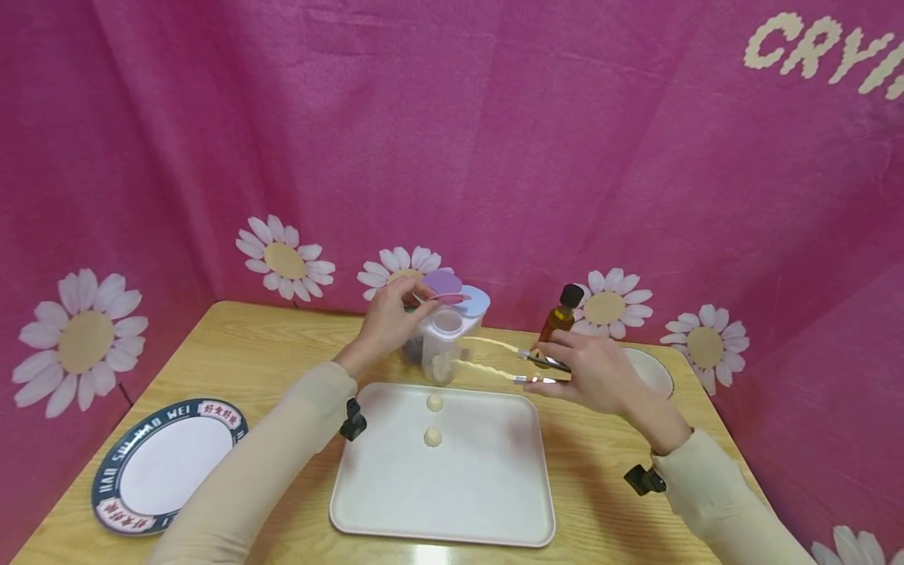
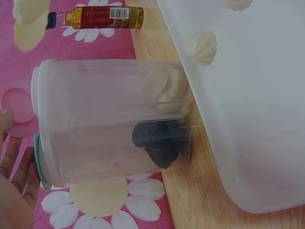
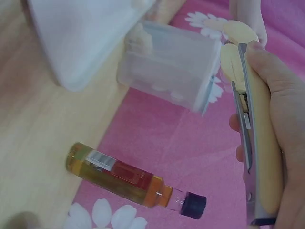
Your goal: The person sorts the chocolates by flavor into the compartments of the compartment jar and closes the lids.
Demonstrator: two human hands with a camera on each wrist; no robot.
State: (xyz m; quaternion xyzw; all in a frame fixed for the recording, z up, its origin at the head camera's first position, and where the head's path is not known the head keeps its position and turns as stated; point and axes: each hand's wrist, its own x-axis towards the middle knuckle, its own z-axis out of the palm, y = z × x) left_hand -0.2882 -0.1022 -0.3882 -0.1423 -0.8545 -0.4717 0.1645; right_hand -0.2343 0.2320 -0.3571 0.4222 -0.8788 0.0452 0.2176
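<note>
At the back of the table stands a clear lidded container (image 1: pixel 442 348) with separate compartments. Cream-coloured pieces (image 2: pixel 164 88) lie at the bottom of one compartment and dark pieces (image 2: pixel 159 143) in another. My left hand (image 1: pixel 388 320) pinches the raised pink lid (image 2: pixel 18 104) over the opening, its other fingers beside the green lid (image 2: pixel 42 162). To the right, my right hand (image 1: pixel 596 369) grips tongs (image 3: pixel 262 138) with pale yellow tips. Those tips are apart and point left, level with the container's upper part. Nothing shows between them.
A white tray (image 1: pixel 452 494) lies in front, with two cream swirled pieces, a far one (image 1: pixel 434 402) and a nearer one (image 1: pixel 432 436). A blue-rimmed plate (image 1: pixel 113 471) is at the left. Behind the right hand are an oil bottle (image 3: pixel 126 176) and a white bowl (image 1: pixel 648 372).
</note>
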